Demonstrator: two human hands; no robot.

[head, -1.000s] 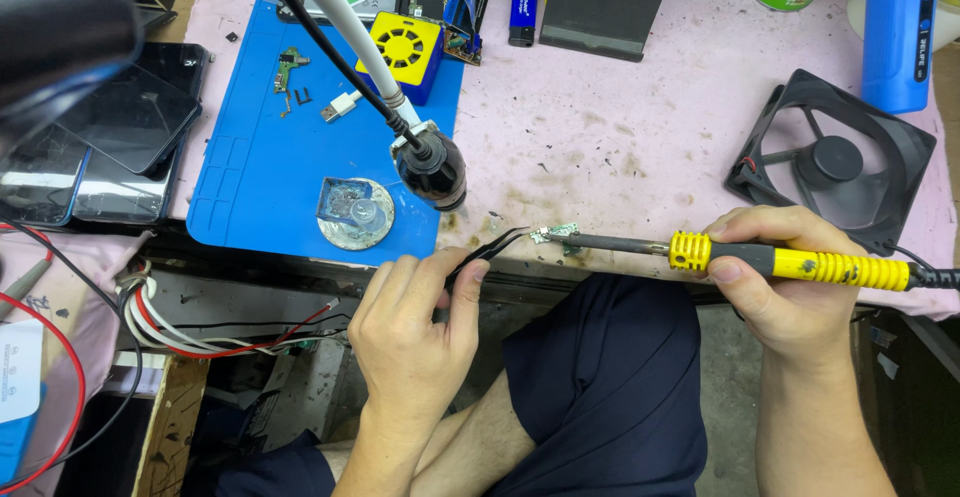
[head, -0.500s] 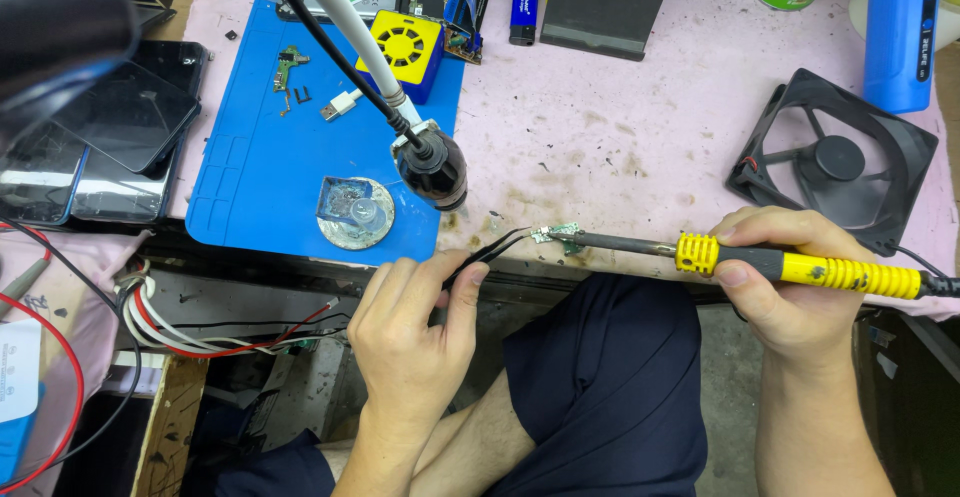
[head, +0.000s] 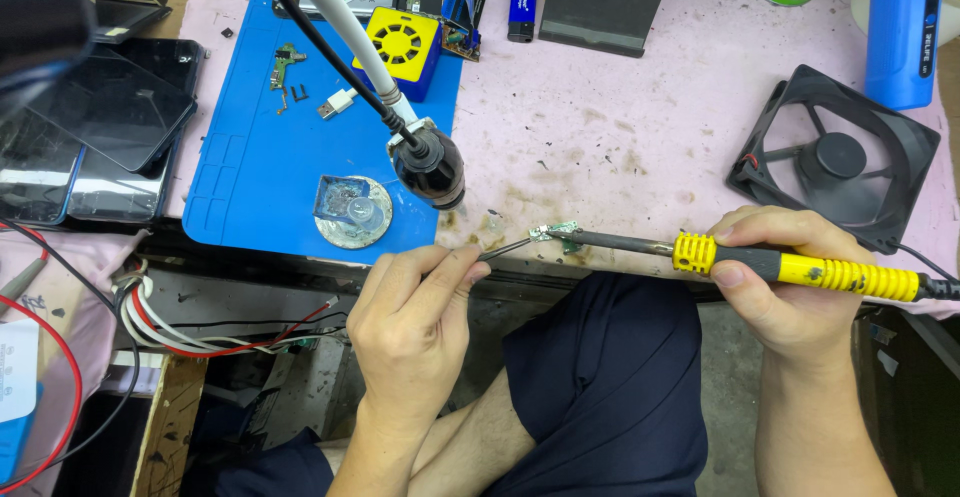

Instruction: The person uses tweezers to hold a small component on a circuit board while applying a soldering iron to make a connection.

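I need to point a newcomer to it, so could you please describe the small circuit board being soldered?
Start at the pink table and go to its near edge, right of the blue mat. The board lies there, between tweezers in the left hand and the iron in the right hand. It is tiny and green, unlike the nearby round tin.

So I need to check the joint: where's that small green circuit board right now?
In the head view the small green circuit board sits at the table's near edge, centre, between the tweezers in the left hand and the soldering iron tip.

left hand (head: 415, 302) pinched shut in a fingertip grip; right hand (head: 790, 282) fisted, thumb forward.
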